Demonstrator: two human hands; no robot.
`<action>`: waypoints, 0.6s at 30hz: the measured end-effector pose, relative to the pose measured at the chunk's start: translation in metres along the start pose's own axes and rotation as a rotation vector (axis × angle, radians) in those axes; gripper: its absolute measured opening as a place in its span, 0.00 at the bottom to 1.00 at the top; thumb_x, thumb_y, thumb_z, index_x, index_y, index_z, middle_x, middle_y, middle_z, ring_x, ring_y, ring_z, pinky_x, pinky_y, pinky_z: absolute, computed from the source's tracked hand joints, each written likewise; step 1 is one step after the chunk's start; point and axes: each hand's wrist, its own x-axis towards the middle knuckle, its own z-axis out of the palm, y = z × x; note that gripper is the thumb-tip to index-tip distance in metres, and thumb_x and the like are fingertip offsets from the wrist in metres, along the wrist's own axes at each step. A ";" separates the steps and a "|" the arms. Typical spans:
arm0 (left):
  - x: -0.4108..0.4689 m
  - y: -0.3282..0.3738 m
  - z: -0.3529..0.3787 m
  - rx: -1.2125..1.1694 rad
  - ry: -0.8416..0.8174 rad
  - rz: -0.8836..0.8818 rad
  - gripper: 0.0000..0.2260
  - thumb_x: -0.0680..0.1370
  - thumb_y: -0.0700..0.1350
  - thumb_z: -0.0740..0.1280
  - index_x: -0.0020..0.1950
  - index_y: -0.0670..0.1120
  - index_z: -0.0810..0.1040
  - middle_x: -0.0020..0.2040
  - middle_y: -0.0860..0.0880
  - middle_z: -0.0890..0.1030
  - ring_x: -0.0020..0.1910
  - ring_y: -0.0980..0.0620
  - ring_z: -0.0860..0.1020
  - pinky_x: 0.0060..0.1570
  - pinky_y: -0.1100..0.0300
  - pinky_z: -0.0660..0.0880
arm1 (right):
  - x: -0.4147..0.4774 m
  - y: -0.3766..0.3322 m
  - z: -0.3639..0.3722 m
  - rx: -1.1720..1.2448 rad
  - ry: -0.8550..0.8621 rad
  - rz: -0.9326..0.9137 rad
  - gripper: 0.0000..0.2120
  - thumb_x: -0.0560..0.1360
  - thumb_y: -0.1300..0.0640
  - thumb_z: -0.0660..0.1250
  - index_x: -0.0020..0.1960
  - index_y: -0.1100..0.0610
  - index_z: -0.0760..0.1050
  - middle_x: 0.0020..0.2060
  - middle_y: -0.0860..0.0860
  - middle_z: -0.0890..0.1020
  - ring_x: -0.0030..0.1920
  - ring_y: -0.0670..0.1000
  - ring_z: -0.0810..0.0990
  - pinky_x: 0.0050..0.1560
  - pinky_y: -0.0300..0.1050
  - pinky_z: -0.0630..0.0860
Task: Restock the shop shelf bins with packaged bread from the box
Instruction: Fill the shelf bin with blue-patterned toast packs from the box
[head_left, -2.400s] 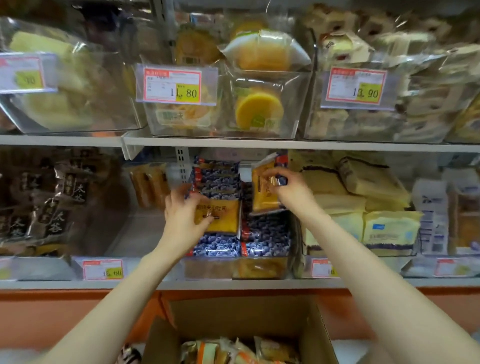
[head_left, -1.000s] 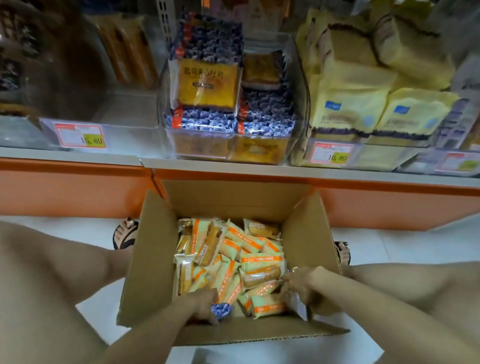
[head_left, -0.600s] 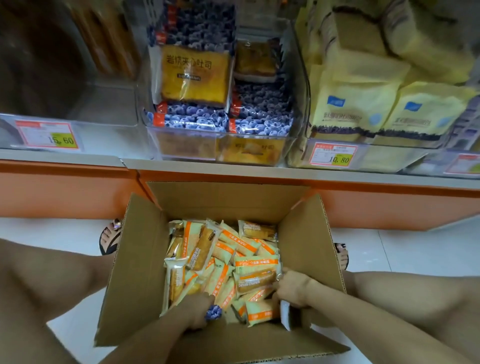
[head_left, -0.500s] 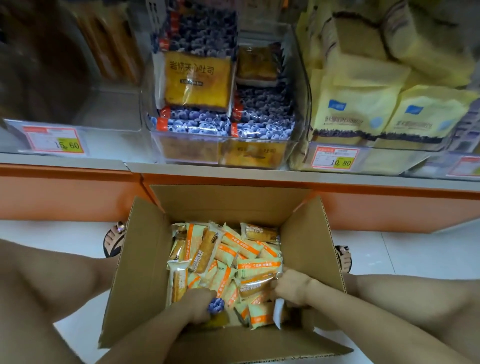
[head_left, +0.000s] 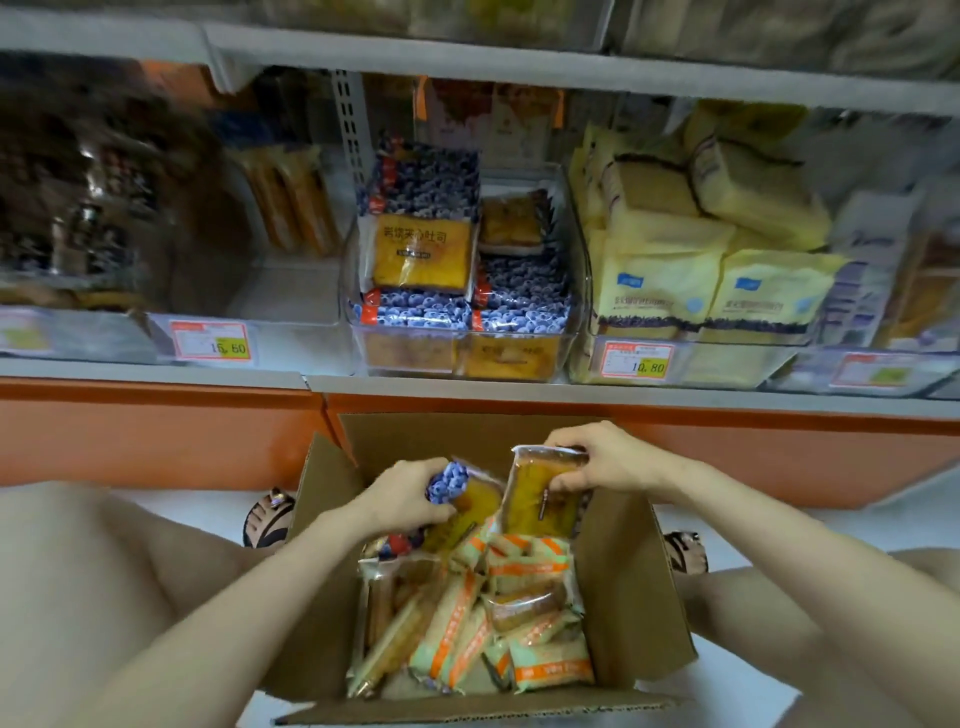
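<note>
An open cardboard box (head_left: 628, 582) stands on the floor below the shelf, holding several orange-striped bread packs (head_left: 467, 623). My left hand (head_left: 402, 496) grips a blueberry-print bread pack (head_left: 457, 493) above the box's far left. My right hand (head_left: 605, 460) holds another bread pack (head_left: 540, 499) by its top edge, upright, above the box's far end. Straight ahead on the lower shelf sits a clear bin (head_left: 579, 270) with several of the same blueberry-print packs (head_left: 421, 249) stacked in two rows.
Yellow bread bags (head_left: 711, 280) fill the bin to the right. A mostly bare clear bin (head_left: 291, 291) with price tag 15.60 (head_left: 213, 340) stands to the left, dark packs (head_left: 78, 208) beyond it. An orange shelf base (head_left: 156, 431) runs behind the box. My knees flank the box.
Both hands have come up out of the box, each lifting a bread pack from under the orange-striped ones. My view has tilted up toward the shelf.
</note>
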 end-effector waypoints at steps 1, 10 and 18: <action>-0.004 0.007 -0.014 0.000 0.027 0.028 0.10 0.73 0.46 0.71 0.51 0.45 0.74 0.41 0.51 0.78 0.40 0.50 0.76 0.38 0.59 0.67 | -0.007 -0.007 -0.010 0.024 0.040 -0.012 0.07 0.72 0.56 0.73 0.48 0.50 0.77 0.41 0.42 0.78 0.41 0.39 0.76 0.43 0.35 0.71; -0.038 0.060 -0.121 -0.152 0.221 0.130 0.14 0.73 0.50 0.71 0.55 0.47 0.76 0.52 0.46 0.81 0.51 0.49 0.79 0.55 0.48 0.75 | -0.040 -0.069 -0.108 0.236 0.367 -0.108 0.07 0.72 0.59 0.73 0.47 0.51 0.78 0.40 0.43 0.79 0.43 0.42 0.77 0.42 0.35 0.73; -0.040 0.069 -0.167 -0.275 0.384 0.108 0.09 0.73 0.43 0.72 0.52 0.48 0.78 0.47 0.51 0.83 0.47 0.54 0.81 0.51 0.51 0.78 | 0.037 -0.099 -0.186 0.223 0.604 0.041 0.24 0.71 0.54 0.74 0.65 0.56 0.73 0.57 0.51 0.79 0.56 0.51 0.77 0.44 0.40 0.73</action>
